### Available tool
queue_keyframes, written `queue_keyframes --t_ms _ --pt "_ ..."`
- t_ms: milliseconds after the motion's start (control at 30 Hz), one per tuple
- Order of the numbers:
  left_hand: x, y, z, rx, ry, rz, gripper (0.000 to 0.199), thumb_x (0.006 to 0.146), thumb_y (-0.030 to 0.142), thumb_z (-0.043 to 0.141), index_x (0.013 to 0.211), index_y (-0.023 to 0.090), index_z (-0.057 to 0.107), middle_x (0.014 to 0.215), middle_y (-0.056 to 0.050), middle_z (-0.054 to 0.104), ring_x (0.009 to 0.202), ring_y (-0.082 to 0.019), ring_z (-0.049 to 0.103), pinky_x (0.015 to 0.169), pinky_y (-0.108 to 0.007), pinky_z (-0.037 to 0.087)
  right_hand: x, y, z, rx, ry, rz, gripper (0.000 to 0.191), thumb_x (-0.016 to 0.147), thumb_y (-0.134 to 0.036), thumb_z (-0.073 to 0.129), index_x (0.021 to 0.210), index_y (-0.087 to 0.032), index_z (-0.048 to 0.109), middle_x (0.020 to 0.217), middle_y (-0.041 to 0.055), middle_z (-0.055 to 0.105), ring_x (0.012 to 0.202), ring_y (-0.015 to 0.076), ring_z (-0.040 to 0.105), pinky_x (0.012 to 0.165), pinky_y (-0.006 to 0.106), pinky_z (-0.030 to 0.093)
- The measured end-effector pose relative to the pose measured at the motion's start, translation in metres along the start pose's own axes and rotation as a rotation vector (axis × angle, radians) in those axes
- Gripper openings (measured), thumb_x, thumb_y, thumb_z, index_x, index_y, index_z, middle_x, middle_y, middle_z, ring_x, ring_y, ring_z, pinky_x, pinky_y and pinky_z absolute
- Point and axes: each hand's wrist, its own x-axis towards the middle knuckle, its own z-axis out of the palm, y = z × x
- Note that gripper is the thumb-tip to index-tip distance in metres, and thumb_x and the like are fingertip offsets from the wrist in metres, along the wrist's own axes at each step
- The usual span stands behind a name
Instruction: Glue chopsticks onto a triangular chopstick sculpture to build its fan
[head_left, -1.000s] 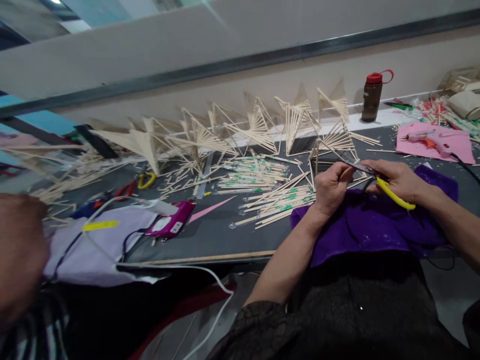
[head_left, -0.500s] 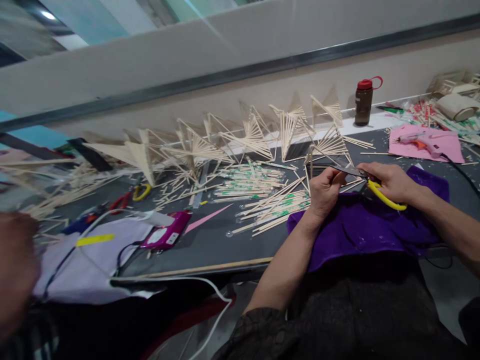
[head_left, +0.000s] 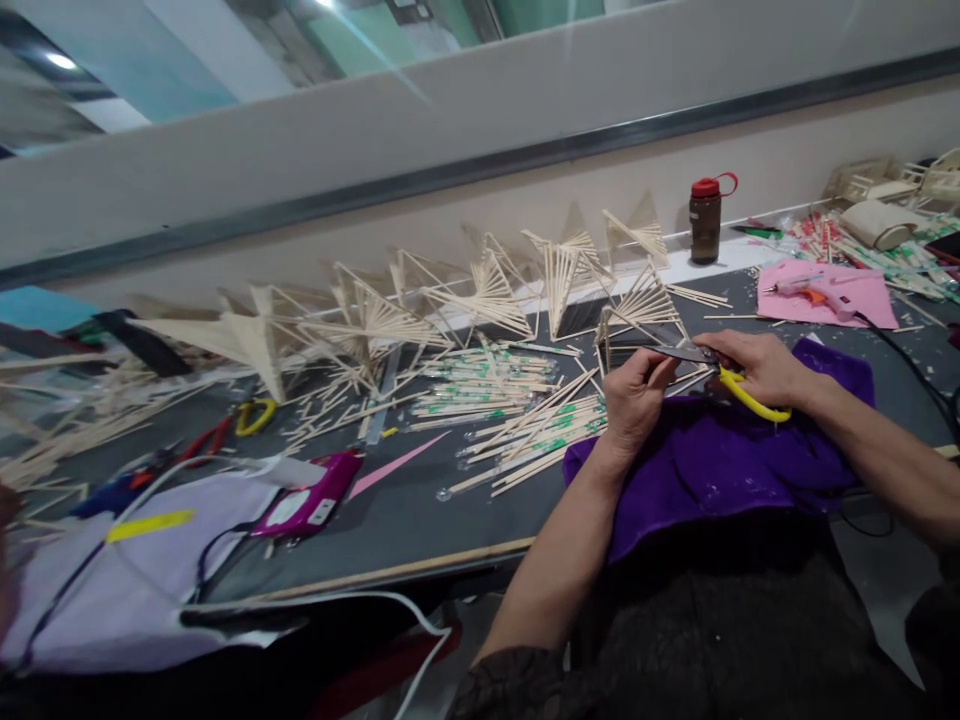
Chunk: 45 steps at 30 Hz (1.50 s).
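Right grip (head_left: 757, 370) closed round yellow-handled metal scissors (head_left: 756, 400), above purple cloth (head_left: 697, 470); left grip (head_left: 631, 395) clenched by the blades, contents unclear to us. We count several pale wooden fan-like frames (head_left: 561, 285) standing assembled along the table (head_left: 405, 510). Unassembled: loose pale sticks (head_left: 526, 477), plus clear-wrapped, green-printed sticks (head_left: 491, 385)

Counted one red-lidded bottle (head_left: 705, 228); one glue gun (head_left: 814, 289); one purple cloth (head_left: 705, 460); one lavender cloth (head_left: 150, 600); one magenta device (head_left: 324, 490); one hand-held yellow-handled tool (head_left: 752, 402); one pink sheet (head_left: 776, 308); sticks (head_left: 517, 385) were too many to tally.
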Motion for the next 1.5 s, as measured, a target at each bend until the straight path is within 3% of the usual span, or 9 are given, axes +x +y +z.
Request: queue_keyframes --t_ms 267,633,933,1033,1167,1367,1500 --pt "0.000 0.006 -0.005 0.066 -0.019 0.043 0.024 0.087 0.040 0.061 0.076 0.021 0.069 0.062 0.001 0.069 0.053 -0.011 0.062 0.056 -0.021 0.045 0.001 -0.005 -0.003 0.032 -0.057 0.059 0.061 0.080 -0.046 0.065 0.133 -0.018 0.051 0.107 0.0101 0.065 0.085 0.0210 0.061 0.073 0.031 0.045" --pt "0.000 0.008 -0.007 0.177 -0.068 0.089 0.037 0.091 0.041 0.051 0.065 0.021 0.066 0.059 0.000 0.067 0.052 -0.011 0.059 0.058 -0.021 0.044 0.004 -0.011 -0.006 0.097 -0.087 0.088 0.067 0.079 -0.048 0.068 0.138 -0.025 0.046 0.107 0.0069 0.062 0.091 0.0216 0.060 0.075 0.032 0.045" --pt "-0.002 0.006 -0.005 0.173 -0.073 0.103 0.039 0.093 0.042 0.049 0.064 0.020 0.064 0.056 0.000 0.065 0.051 -0.011 0.058 0.057 -0.021 0.042 0.003 -0.013 -0.001 0.148 -0.077 0.108 0.054 0.080 -0.042 0.066 0.128 -0.021 0.052 0.106 0.0076 0.065 0.088 0.0209 0.061 0.075 0.031 0.045" --pt "-0.002 0.004 -0.004 0.173 -0.070 0.073 0.039 0.093 0.041 0.049 0.063 0.021 0.064 0.055 0.001 0.064 0.051 -0.011 0.058 0.057 -0.021 0.042 0.003 -0.014 0.003 0.128 -0.053 0.105 0.043 0.080 -0.032 0.061 0.122 -0.022 0.055 0.106 0.0063 0.066 0.092 0.0209 0.061 0.078 0.030 0.044" --pt "-0.003 0.001 -0.003 0.142 -0.065 0.047 0.039 0.092 0.040 0.049 0.061 0.020 0.063 0.057 0.001 0.064 0.051 -0.011 0.057 0.057 -0.022 0.041 0.003 -0.014 0.006 0.072 -0.053 0.120 0.044 0.075 -0.020 0.058 0.119 -0.021 0.056 0.106 0.0060 0.067 0.089 0.0196 0.062 0.076 0.027 0.043" --pt "-0.001 -0.002 -0.001 0.109 -0.078 0.012 0.036 0.090 0.034 0.050 0.059 0.020 0.061 0.058 0.000 0.065 0.051 -0.011 0.058 0.056 -0.021 0.043 0.003 -0.013 0.008 -0.017 -0.055 0.151 0.043 0.073 -0.019 0.056 0.116 -0.019 0.058 0.105 0.0072 0.068 0.081 0.0185 0.061 0.072 0.026 0.042" --pt "0.002 0.000 0.000 0.045 -0.033 -0.070 0.019 0.083 0.033 0.059 0.070 0.019 0.063 0.061 0.001 0.067 0.053 -0.011 0.060 0.054 -0.021 0.043 0.004 -0.013 0.008 -0.048 -0.036 0.157 0.042 0.073 -0.021 0.057 0.115 -0.020 0.059 0.107 0.0062 0.069 0.080 0.0182 0.061 0.072 0.026 0.042"
